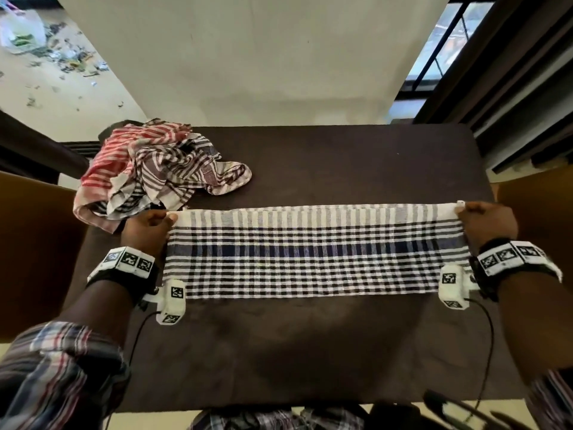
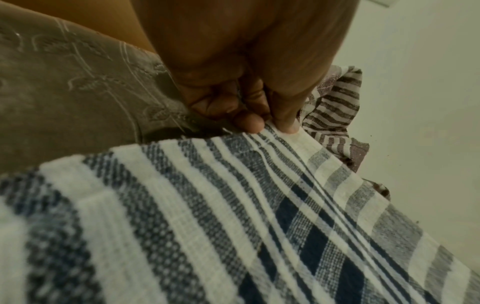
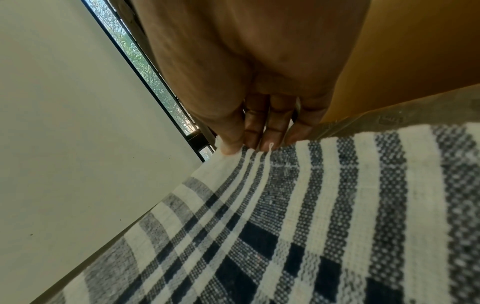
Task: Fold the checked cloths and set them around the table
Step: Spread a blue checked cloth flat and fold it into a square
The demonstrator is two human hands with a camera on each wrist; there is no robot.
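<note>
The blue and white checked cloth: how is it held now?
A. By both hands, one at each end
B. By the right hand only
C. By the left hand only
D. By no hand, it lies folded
A: the left hand and the right hand each pinch one end of the blue and white checked cloth, stretched between them.

litter (image 1: 59, 54) on floor, far left | plastic bag (image 1: 21, 29) beside it | window (image 1: 446, 41) far right | orange chairs (image 1: 34, 249) both sides
</note>
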